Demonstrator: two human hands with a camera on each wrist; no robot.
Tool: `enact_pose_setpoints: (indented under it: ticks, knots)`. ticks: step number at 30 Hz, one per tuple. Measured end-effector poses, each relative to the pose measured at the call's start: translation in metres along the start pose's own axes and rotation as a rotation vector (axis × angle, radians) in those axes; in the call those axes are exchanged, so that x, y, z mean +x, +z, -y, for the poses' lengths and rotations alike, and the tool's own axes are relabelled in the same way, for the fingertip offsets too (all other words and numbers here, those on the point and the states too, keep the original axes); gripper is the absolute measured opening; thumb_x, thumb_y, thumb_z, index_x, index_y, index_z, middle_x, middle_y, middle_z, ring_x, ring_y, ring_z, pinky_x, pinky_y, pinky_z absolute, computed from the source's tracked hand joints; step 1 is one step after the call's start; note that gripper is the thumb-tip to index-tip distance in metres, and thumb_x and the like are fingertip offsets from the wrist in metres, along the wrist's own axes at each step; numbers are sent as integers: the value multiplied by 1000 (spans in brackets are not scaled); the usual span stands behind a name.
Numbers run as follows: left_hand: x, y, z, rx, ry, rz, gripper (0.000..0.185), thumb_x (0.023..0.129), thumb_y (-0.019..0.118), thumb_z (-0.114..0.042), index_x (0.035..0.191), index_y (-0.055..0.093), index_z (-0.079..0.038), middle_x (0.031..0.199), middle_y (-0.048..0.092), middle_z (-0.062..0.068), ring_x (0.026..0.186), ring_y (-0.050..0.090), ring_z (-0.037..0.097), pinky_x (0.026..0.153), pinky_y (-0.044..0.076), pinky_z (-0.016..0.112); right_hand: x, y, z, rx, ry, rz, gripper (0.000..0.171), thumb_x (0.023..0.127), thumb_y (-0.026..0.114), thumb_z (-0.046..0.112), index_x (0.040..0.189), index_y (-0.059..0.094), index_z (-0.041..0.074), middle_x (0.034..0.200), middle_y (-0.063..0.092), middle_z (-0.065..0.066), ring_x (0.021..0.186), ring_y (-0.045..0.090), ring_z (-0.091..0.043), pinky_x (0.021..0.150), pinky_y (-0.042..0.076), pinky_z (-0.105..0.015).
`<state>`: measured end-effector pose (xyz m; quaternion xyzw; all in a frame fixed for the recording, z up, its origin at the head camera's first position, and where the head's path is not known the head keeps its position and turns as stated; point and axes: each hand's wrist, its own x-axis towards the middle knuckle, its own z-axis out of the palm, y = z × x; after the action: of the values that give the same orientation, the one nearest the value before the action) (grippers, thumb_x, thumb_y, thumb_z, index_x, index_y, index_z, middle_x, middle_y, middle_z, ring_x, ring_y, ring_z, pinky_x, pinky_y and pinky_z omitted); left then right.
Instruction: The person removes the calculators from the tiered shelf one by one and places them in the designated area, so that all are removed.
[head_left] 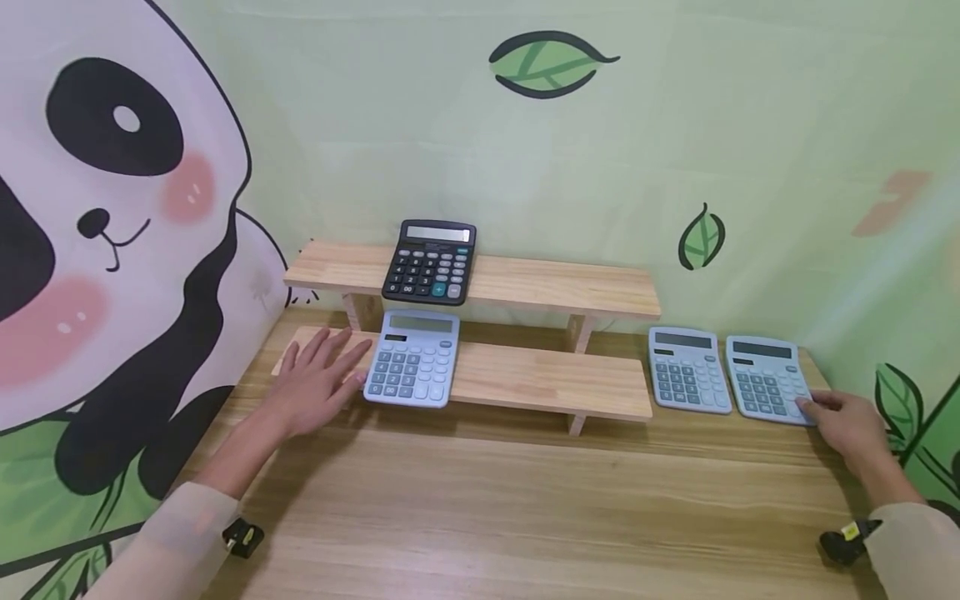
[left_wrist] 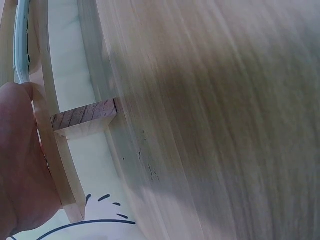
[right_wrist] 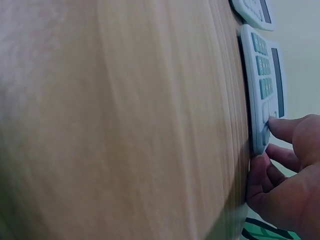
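On the left, a light blue calculator (head_left: 412, 358) leans on the lower wooden shelf. My left hand (head_left: 318, 383) lies over that shelf's left end, fingers spread and straight, thumb tip right at the calculator's lower left edge. In the left wrist view, the hand (left_wrist: 27, 165) is beside the shelf board, with the calculator's edge (left_wrist: 21, 45) just beyond the thumb. Far right, my right hand (head_left: 851, 427) pinches the lower right corner of another light blue calculator (head_left: 768, 379). The right wrist view has the thumb on this calculator's (right_wrist: 265, 85) face and fingers at its side edge.
A black calculator (head_left: 430, 262) leans on the upper shelf (head_left: 555, 282). Another light blue calculator (head_left: 688, 369) stands between the lower shelf (head_left: 547, 379) and the right-hand one. Behind the wooden table (head_left: 525, 508) hangs a green backdrop (head_left: 600, 167) with a panda and leaves.
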<state>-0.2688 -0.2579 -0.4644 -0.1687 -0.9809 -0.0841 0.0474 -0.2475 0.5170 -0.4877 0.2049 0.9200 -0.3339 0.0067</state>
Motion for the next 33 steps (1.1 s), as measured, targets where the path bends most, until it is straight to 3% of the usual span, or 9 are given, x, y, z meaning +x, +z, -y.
enact_pose_setpoints:
  ticks: [6,11,16,22,27,33]
  knots:
    - [0,0,-1,1,2,-2,63,102,25,-62,158,25,-33,165,16,10,151,5,40,113,1,70,-9,-5,5,57,27,-11,77,102,39,49,143,35,-16,142,34,-41,126,37,-54,88,43,-57]
    - [0,3,-1,6,7,-11,63,102,26,-61,158,25,-32,165,17,10,150,7,41,113,2,71,-23,-7,26,21,-5,-100,69,103,39,43,138,39,-17,134,41,-39,115,44,-50,77,44,-50]
    - [0,2,-1,15,6,-11,64,102,25,-61,158,25,-31,165,17,11,149,8,43,113,1,71,-44,-1,70,50,-117,-200,63,103,42,42,137,47,-11,130,49,-33,113,48,-44,75,43,-41]
    - [3,0,-2,15,4,0,64,102,21,-62,159,22,-31,165,15,11,150,6,43,113,-1,71,-81,11,141,108,-311,-241,55,102,47,45,132,57,0,124,59,-21,108,51,-29,76,39,-29]
    - [4,1,-4,16,0,-3,64,102,20,-61,159,22,-31,165,15,11,150,6,43,112,-2,71,-111,31,193,191,-452,-193,50,101,50,47,130,60,8,121,62,-10,106,53,-19,80,42,-24]
    - [2,5,-3,35,-16,-23,63,103,20,-60,159,20,-32,165,16,10,150,7,43,113,-1,71,-139,64,250,360,-629,-19,40,100,57,43,123,63,11,111,67,-4,99,61,-16,78,50,-20]
